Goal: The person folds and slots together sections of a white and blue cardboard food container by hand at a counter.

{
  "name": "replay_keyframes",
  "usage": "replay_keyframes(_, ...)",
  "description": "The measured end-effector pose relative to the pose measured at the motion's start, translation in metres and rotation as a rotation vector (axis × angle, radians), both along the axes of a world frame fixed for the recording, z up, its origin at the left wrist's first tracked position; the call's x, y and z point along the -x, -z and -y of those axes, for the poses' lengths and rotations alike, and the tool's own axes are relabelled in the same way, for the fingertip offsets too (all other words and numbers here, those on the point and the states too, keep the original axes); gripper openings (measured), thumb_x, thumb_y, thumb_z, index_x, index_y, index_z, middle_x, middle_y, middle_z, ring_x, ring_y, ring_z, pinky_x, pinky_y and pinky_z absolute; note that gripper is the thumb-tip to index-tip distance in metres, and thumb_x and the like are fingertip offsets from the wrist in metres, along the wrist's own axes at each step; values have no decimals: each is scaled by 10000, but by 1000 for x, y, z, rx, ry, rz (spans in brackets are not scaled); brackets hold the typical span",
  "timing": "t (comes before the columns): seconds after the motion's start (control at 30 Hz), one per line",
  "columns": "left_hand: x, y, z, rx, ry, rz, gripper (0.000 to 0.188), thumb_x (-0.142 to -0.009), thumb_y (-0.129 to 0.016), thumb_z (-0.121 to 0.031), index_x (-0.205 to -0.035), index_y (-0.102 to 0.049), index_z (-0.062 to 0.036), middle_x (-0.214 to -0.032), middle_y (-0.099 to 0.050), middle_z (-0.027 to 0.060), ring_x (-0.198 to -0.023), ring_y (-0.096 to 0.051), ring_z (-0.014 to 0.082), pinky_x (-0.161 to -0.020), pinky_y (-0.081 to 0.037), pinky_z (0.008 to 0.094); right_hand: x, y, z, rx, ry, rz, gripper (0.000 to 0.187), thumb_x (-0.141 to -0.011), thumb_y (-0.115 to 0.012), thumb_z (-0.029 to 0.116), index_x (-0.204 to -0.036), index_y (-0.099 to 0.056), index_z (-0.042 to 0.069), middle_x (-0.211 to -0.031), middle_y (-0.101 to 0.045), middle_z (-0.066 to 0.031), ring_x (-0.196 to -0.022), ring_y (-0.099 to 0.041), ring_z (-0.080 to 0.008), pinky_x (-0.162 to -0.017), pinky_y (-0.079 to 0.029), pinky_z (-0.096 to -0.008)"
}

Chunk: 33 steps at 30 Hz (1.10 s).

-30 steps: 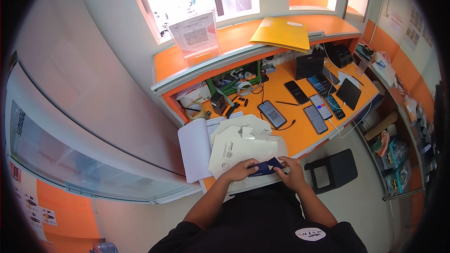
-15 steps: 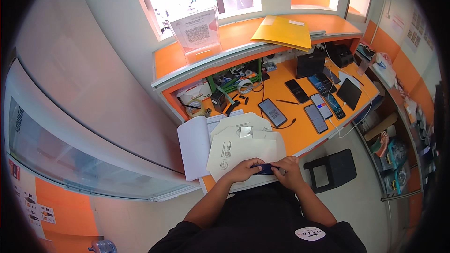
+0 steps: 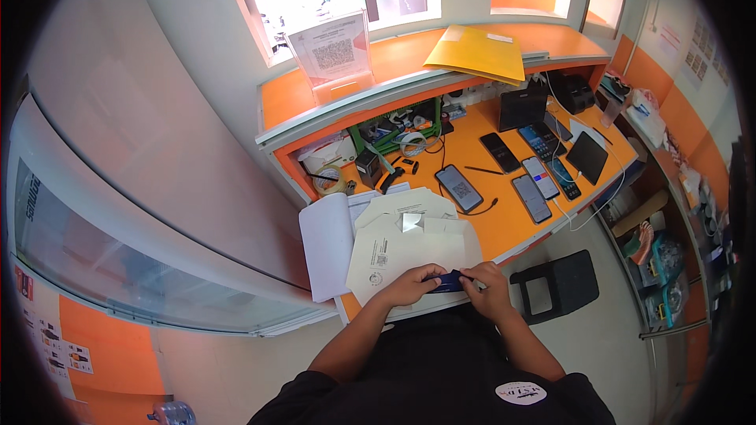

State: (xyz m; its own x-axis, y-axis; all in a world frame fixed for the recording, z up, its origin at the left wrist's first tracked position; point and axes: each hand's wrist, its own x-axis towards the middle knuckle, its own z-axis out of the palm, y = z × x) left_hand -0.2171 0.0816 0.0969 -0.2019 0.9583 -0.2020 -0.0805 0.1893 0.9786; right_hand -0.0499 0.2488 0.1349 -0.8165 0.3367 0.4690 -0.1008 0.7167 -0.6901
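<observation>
Close to my body, over the front edge of the desk, both hands hold a small dark-blue flat item (image 3: pixel 446 283); its exact kind does not show. My left hand (image 3: pixel 411 285) is closed on its left side, thumb on top. With thumb and fingers pinched, my right hand (image 3: pixel 490 290) grips its upper right corner. Just beyond my hands lies a large cream paper envelope (image 3: pixel 417 248) with small dark print. White paper sheets (image 3: pixel 327 244) lie at its left.
Several phones (image 3: pixel 531 198) and cables lie on the orange desk (image 3: pixel 498 232) to the right. A green basket (image 3: pixel 378 142) of small items and tape rolls (image 3: pixel 327 179) sit under the raised counter. Yellow folders (image 3: pixel 476 53) rest on top. A black stool (image 3: pixel 563 287) stands at right.
My right hand has moved slightly up and left along the dark-blue item, and its fingers now pinch the upper corner. My left hand stays in place.
</observation>
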Motion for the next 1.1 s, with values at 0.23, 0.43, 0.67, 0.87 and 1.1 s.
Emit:
replay_keyframes(0.23,-1,2,1,-18,28,-2,238,-1023,-513,-75,-1245,-577,-22,-1147,-625,36,-1073,-568,112,-980,-450,284,0,-4,-13,5,-161,59,223,-763,-809,60,-974,-770,121,-853,-705,-32,-834,-633,-221,-785,-450,-348)
replay_keyframes(0.43,-4,-4,3,-47,23,-65,240,-1010,-539,-79,-1238,-583,-16,-1149,-641,56,-1060,-586,127,-958,-467,291,1,-3,-10,-2,-249,107,218,-769,-805,58,-964,-786,152,-841,-690,-11,-844,-633,-216,-797,-461,-350)
replay_keyframes(0.67,-1,-6,4,-76,67,-245,231,-994,-568,-98,-1205,-622,-21,-1150,-605,76,-1083,-586,187,-979,-459,319,-3,2,-6,168,-214,219,190,-780,-798,56,-945,-790,149,-913,-688,-21,-861,-640,-225,-798,-483,-355)
replay_keyframes(0.87,2,8,6,-99,119,-307,293,-956,-608,-94,-1244,-605,-46,-1159,-582,92,-1110,-567,213,-996,-446,332,2,11,-4,29,-304,167,188,-778,-791,36,-946,-784,120,-894,-736,-36,-877,-646,-230,-812,-490,-360)
replay_keyframes(1.1,-6,-60,38,47,-39,-817,753,-843,-739,-105,-1494,-360,-101,-1240,-559,148,-1176,-552,302,-1025,-444,377,0,9,-4,139,-164,172,202,-790,-785,49,-984,-780,104,-881,-745,-37,-876,-630,-228,-833,-478,-352)
